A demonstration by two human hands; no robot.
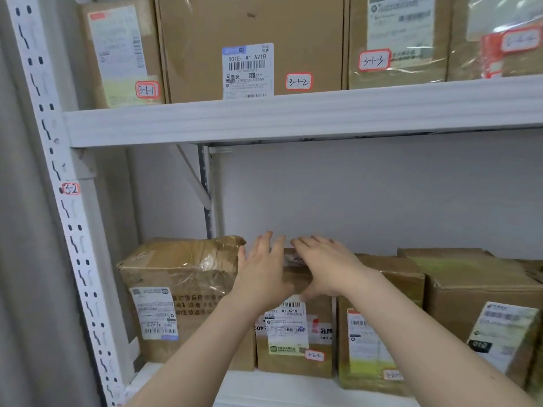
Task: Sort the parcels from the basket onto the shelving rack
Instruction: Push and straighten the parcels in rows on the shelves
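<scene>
Placing step: parcel already stands on the shelving rack

The left hand and right hand rest on its top with fingers straight, gripping nothing (the tag reads 3-2-2). It stands between the taped box and another box. Next probably a light push back, then release.

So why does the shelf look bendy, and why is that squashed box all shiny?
Head view: the wide lens bows the white metal shelf beam and tilts the white holed upright post; light glares off clear tape on the crumpled brown cardboard box; the red-edged white sticker at top right is blurry.
</scene>
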